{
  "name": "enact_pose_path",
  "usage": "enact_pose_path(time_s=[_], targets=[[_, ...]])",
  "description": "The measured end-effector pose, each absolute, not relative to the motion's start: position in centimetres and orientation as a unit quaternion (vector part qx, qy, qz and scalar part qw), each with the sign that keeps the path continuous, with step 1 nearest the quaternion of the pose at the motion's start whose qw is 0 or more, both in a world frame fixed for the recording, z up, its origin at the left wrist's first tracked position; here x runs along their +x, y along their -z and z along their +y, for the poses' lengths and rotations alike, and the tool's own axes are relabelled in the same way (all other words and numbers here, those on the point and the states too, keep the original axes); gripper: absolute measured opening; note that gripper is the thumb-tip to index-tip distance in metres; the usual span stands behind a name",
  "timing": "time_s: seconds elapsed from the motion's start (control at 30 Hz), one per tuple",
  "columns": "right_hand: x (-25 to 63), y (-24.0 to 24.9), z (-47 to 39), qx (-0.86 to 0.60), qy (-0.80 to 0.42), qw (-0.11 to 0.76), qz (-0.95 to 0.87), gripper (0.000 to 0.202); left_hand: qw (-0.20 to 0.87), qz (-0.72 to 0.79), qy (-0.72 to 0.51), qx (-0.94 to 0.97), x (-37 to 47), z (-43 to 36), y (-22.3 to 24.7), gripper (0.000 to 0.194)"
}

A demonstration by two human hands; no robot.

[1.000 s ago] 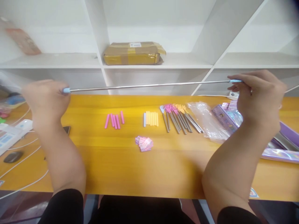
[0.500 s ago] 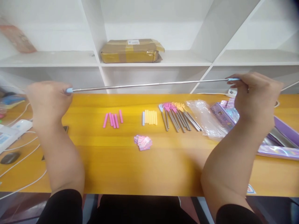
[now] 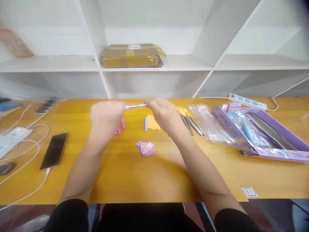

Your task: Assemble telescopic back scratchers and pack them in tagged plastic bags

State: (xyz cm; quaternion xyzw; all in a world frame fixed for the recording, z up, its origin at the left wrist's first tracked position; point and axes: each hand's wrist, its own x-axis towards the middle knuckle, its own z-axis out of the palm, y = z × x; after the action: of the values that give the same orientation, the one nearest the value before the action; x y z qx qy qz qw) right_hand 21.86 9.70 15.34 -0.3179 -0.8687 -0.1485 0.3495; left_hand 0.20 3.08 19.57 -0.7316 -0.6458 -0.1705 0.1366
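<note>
My left hand [image 3: 107, 117] is closed round the blue end of a telescopic back scratcher [image 3: 134, 106], whose short silver section shows between my fists. Its other blue end is pinched in my right hand [image 3: 165, 112]; the head itself is hidden by my fingers. The back scratcher is held level above the table. Beneath my left hand lie pink tubes [image 3: 123, 122], partly covered. Below and beside my right hand are several yellow tubes [image 3: 152, 122] with one blue tube [image 3: 145, 123], and metal back scratchers with yellow claw heads [image 3: 195, 125]. Small pink cards [image 3: 145, 149] lie nearer me.
Clear plastic bags [image 3: 209, 124] and a purple box [image 3: 277, 129] with wrapped things lie right, before a power strip [image 3: 247, 101]. Left are a phone [image 3: 54, 151], cables and a mouse [image 3: 7, 168]. A taped carton [image 3: 131, 56] sits on the white shelf.
Both hands have come together from far apart and lowered slightly. The long silver rod between them has collapsed to a short length. The phone and purple box are now uncovered.
</note>
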Motion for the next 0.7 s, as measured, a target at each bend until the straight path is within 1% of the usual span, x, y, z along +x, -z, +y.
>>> enact_pose_path(time_s=[0.07, 0.13, 0.3, 0.4, 0.7], targets=[[21.7, -15.4, 8.9, -0.312, 0.153, 0.350, -0.870, 0.041, 0.186, -0.657, 0.136, -0.718, 0.0, 2.6, -19.5, 0.028], [22.5, -15.7, 8.5, -0.310, 0.149, 0.345, -0.873, 0.040, 0.212, -0.655, 0.114, -0.717, -0.3, 2.2, -19.6, 0.026], [23.8, -16.4, 7.8, -0.292, 0.155, 0.322, -0.887, 0.036, 0.224, -0.641, 0.098, -0.727, -0.3, 2.0, -19.9, 0.022], [23.7, -16.7, 7.4, -0.278, 0.159, 0.326, -0.890, 0.036, 0.231, -0.636, 0.095, -0.730, -0.2, 1.9, -19.9, 0.022], [23.9, -17.0, 7.0, -0.253, 0.168, 0.336, -0.891, 0.031, 0.300, -0.593, 0.100, -0.740, -0.9, 2.2, -19.1, 0.020]])
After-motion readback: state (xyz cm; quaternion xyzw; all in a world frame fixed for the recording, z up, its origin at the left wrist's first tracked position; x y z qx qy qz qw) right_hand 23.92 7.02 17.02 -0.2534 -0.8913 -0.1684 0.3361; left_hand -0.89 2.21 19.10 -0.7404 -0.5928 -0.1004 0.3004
